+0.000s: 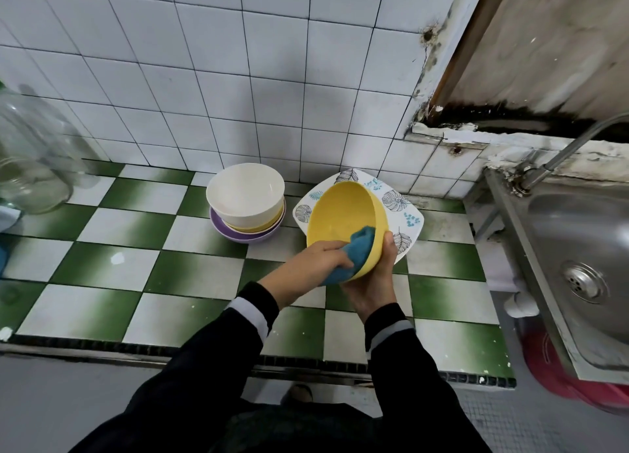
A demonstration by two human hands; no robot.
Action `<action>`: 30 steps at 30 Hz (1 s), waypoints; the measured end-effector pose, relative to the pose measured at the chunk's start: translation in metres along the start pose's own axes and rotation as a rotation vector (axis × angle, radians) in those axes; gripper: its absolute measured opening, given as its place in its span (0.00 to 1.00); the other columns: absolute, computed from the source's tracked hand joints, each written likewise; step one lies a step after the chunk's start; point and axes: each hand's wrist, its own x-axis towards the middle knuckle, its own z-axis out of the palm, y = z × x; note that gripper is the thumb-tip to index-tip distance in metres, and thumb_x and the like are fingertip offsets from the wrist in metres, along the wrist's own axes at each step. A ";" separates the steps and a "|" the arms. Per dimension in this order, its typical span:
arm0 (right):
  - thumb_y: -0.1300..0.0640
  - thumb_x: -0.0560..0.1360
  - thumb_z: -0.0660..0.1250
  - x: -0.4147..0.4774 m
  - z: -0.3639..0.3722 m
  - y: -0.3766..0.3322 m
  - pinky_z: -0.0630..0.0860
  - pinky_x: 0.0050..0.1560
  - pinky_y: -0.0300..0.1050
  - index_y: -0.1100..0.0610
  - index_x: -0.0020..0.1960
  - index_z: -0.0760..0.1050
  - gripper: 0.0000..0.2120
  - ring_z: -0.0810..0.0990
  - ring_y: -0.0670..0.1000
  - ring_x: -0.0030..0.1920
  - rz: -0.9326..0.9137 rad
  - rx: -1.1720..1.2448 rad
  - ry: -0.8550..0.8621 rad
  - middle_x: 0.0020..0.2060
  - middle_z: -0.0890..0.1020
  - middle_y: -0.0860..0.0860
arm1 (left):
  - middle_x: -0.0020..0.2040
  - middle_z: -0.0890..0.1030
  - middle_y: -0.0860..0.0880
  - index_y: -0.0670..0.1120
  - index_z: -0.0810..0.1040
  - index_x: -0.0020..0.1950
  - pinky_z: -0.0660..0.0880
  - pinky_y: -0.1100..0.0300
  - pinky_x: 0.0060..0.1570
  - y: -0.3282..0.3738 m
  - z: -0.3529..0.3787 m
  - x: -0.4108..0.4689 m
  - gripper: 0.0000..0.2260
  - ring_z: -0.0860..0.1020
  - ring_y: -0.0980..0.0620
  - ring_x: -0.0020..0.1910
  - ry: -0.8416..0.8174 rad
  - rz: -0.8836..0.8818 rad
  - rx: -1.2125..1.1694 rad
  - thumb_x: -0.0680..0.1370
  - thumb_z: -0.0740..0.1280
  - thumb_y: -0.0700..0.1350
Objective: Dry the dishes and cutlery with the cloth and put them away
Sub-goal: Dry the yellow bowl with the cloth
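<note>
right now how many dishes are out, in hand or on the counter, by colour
yellow bowls: 2, held yellow bowl and stacked yellow bowl
white bowl: 1
purple bowl: 1
leaf-print plate: 1
total: 5, counting only the rims that show in the stack

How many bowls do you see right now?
4. One yellow bowl is in the right hand, cloth inside. Three are stacked by the wall: white bowl on top, yellow-rimmed bowl beneath, purple bowl at the bottom. Others may be nested unseen.
</note>
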 end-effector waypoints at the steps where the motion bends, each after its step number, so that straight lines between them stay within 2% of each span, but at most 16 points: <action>1: 0.30 0.47 0.81 0.001 0.003 0.000 0.82 0.50 0.49 0.57 0.54 0.81 0.44 0.84 0.55 0.49 0.006 0.013 -0.021 0.47 0.84 0.57 | 0.42 0.78 0.47 0.42 0.79 0.48 0.70 0.68 0.36 0.001 0.003 -0.001 0.15 0.75 0.56 0.37 0.028 0.003 -0.117 0.65 0.63 0.48; 3: 0.31 0.49 0.81 0.002 0.008 0.001 0.81 0.54 0.50 0.55 0.53 0.85 0.40 0.84 0.54 0.51 0.022 0.032 -0.063 0.50 0.85 0.56 | 0.45 0.82 0.48 0.46 0.80 0.51 0.74 0.66 0.42 0.001 0.011 -0.001 0.13 0.79 0.56 0.40 0.079 0.034 -0.347 0.68 0.66 0.47; 6: 0.31 0.54 0.80 0.001 0.018 0.004 0.78 0.59 0.49 0.51 0.55 0.85 0.36 0.82 0.52 0.56 0.056 0.031 -0.118 0.53 0.84 0.53 | 0.57 0.82 0.46 0.48 0.78 0.60 0.74 0.56 0.63 0.000 0.024 0.004 0.10 0.80 0.51 0.55 0.190 0.117 -0.616 0.79 0.64 0.41; 8: 0.33 0.57 0.80 -0.001 0.023 0.009 0.78 0.57 0.48 0.50 0.58 0.84 0.34 0.82 0.50 0.58 0.088 0.042 -0.144 0.56 0.84 0.51 | 0.58 0.81 0.49 0.49 0.76 0.63 0.71 0.53 0.67 -0.001 0.030 0.008 0.11 0.79 0.52 0.59 0.255 0.166 -0.697 0.82 0.60 0.43; 9: 0.33 0.58 0.79 -0.002 0.025 0.011 0.78 0.57 0.48 0.49 0.59 0.84 0.34 0.82 0.50 0.59 0.100 0.045 -0.148 0.58 0.83 0.51 | 0.58 0.81 0.52 0.51 0.74 0.65 0.70 0.55 0.67 -0.002 0.031 0.010 0.12 0.79 0.54 0.59 0.292 0.187 -0.662 0.83 0.59 0.44; 12: 0.33 0.57 0.79 -0.005 0.029 0.014 0.78 0.60 0.50 0.49 0.66 0.77 0.41 0.80 0.50 0.63 0.123 0.044 -0.147 0.62 0.82 0.50 | 0.66 0.74 0.57 0.56 0.61 0.76 0.65 0.59 0.67 -0.006 0.027 0.016 0.19 0.73 0.59 0.65 0.396 0.201 -0.297 0.84 0.57 0.50; 14: 0.33 0.57 0.80 -0.005 0.032 0.014 0.73 0.67 0.53 0.50 0.68 0.72 0.45 0.76 0.51 0.67 0.111 0.038 -0.153 0.65 0.80 0.51 | 0.76 0.62 0.52 0.52 0.52 0.80 0.56 0.56 0.74 -0.014 0.022 0.021 0.26 0.60 0.53 0.75 0.473 0.225 -0.031 0.84 0.57 0.51; 15: 0.33 0.57 0.80 -0.005 0.032 0.015 0.68 0.71 0.56 0.52 0.69 0.72 0.46 0.74 0.53 0.70 0.108 0.040 -0.158 0.66 0.79 0.53 | 0.78 0.57 0.49 0.48 0.51 0.80 0.51 0.52 0.76 -0.020 0.018 0.024 0.27 0.54 0.49 0.78 0.522 0.262 0.123 0.83 0.57 0.50; 17: 0.35 0.58 0.80 -0.003 0.029 0.016 0.63 0.74 0.60 0.54 0.70 0.71 0.47 0.71 0.57 0.72 0.104 0.051 -0.156 0.68 0.77 0.57 | 0.79 0.54 0.43 0.42 0.53 0.79 0.47 0.45 0.77 -0.031 0.009 0.028 0.26 0.48 0.41 0.79 0.561 0.268 0.455 0.83 0.55 0.47; 19: 0.36 0.61 0.80 -0.001 0.025 0.015 0.64 0.74 0.59 0.56 0.74 0.67 0.49 0.70 0.58 0.72 0.086 0.063 -0.148 0.70 0.74 0.58 | 0.81 0.49 0.42 0.43 0.48 0.80 0.41 0.46 0.77 -0.034 0.003 0.026 0.27 0.43 0.40 0.79 0.501 0.156 0.730 0.83 0.53 0.48; 21: 0.37 0.61 0.80 0.000 0.020 0.014 0.70 0.69 0.57 0.59 0.76 0.64 0.51 0.72 0.58 0.71 0.075 0.062 -0.125 0.71 0.73 0.59 | 0.81 0.43 0.43 0.44 0.43 0.80 0.38 0.50 0.77 -0.034 -0.001 0.022 0.28 0.39 0.42 0.79 0.461 0.052 0.989 0.84 0.51 0.50; 23: 0.38 0.62 0.80 0.001 0.016 0.014 0.70 0.69 0.58 0.60 0.77 0.63 0.53 0.71 0.59 0.72 0.068 0.032 -0.098 0.72 0.72 0.61 | 0.81 0.44 0.44 0.45 0.43 0.80 0.38 0.51 0.76 -0.034 -0.004 0.019 0.28 0.41 0.43 0.79 0.438 0.013 1.129 0.84 0.49 0.51; 25: 0.38 0.62 0.80 0.002 0.012 0.012 0.69 0.70 0.59 0.61 0.77 0.62 0.53 0.70 0.61 0.72 0.055 -0.006 -0.085 0.72 0.71 0.62 | 0.81 0.49 0.46 0.47 0.48 0.81 0.40 0.52 0.76 -0.033 -0.006 0.016 0.26 0.44 0.45 0.80 0.401 0.000 1.142 0.84 0.49 0.51; 28: 0.37 0.60 0.80 0.002 0.006 0.007 0.74 0.66 0.55 0.62 0.74 0.66 0.52 0.74 0.61 0.68 0.020 -0.040 -0.074 0.68 0.75 0.62 | 0.79 0.60 0.46 0.48 0.59 0.79 0.46 0.53 0.76 -0.032 -0.007 0.010 0.24 0.53 0.45 0.79 0.314 0.018 1.153 0.82 0.53 0.50; 30: 0.34 0.56 0.81 0.001 0.004 0.005 0.76 0.64 0.56 0.63 0.70 0.70 0.53 0.77 0.61 0.63 0.028 -0.053 -0.061 0.62 0.79 0.63 | 0.71 0.72 0.44 0.47 0.70 0.71 0.58 0.53 0.72 -0.029 -0.003 0.005 0.19 0.65 0.43 0.72 0.207 0.022 1.080 0.82 0.55 0.48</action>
